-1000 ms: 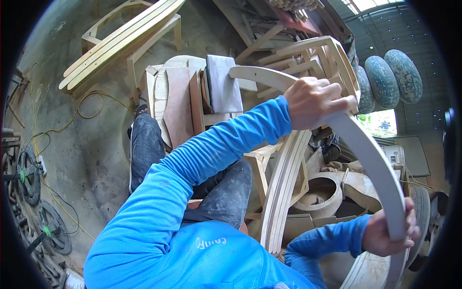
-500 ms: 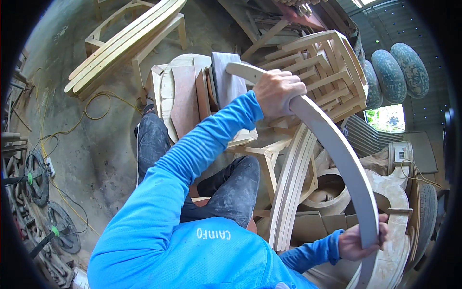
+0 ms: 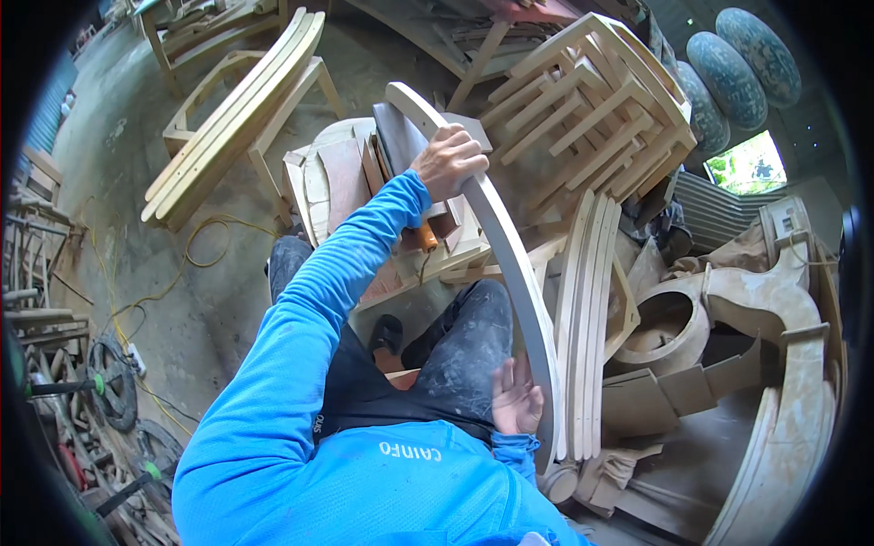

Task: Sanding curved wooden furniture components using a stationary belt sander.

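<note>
A long curved wooden piece (image 3: 503,238) with a grey face slants from the workpieces in front of me down to my right side. Fingers wrapped round its upper part, my left hand (image 3: 449,162) grips it over the work spot. My right hand (image 3: 517,400) is beside its lower end, palm showing and fingers stretched out; whether it touches the wood I cannot tell. Under the upper end stands a dark flat-faced block (image 3: 397,136). Just past my left forearm, an orange tool part (image 3: 425,238) with a cord shows, mostly hidden.
Several pale curved slats (image 3: 587,318) lean at my right, near a cardboard sheet (image 3: 642,409) and a large curved wooden frame (image 3: 801,364). Wooden frames (image 3: 596,109) are stacked ahead. More slats (image 3: 237,114) rest on a frame at far left. A yellow cord (image 3: 187,264) crosses the floor.
The curved piece has swung leftward and closer to my body. My left hand moved left with it. My right hand let go of its lower end and came left, opening.
</note>
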